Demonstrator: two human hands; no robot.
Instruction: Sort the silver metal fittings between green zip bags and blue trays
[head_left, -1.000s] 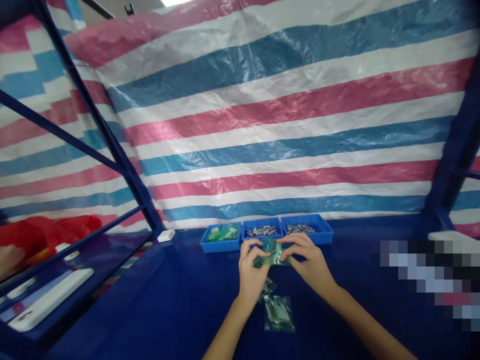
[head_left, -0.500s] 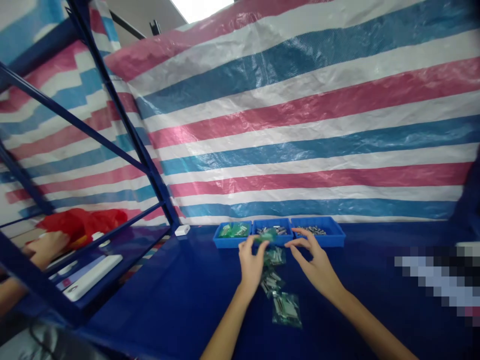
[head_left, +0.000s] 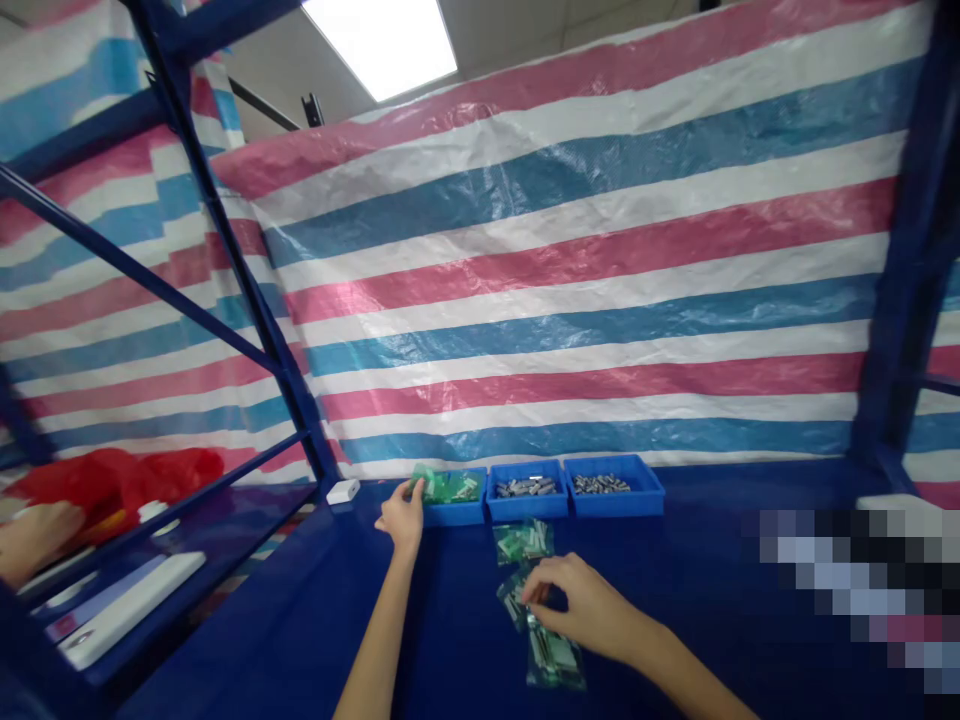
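My left hand (head_left: 403, 515) is closed on a small green plastic bag (head_left: 421, 482) at the left end of the left blue bin (head_left: 454, 514). That bin holds more green bags with small parts inside. My right hand (head_left: 574, 605) is pinched above the packets on the table, and its fingertips hide what they may hold. Below it lies a clear green-tinted bag of metal parts (head_left: 553, 655). A second packet (head_left: 514, 598) is partly behind the fingers. Nearer the bins lies a third packet (head_left: 523, 541).
A middle blue bin (head_left: 527, 508) and a right blue bin (head_left: 613, 504) hold loose metal pieces. A white block (head_left: 343, 491) sits by the blue frame post (head_left: 296, 400). At the left, another person's hand (head_left: 41, 540) is near red fabric (head_left: 142, 480).
My left hand has moved left to the left bin with the green bag. My right hand has come down and toward me, over the packets, its fingers closing. The view has tilted up slightly.
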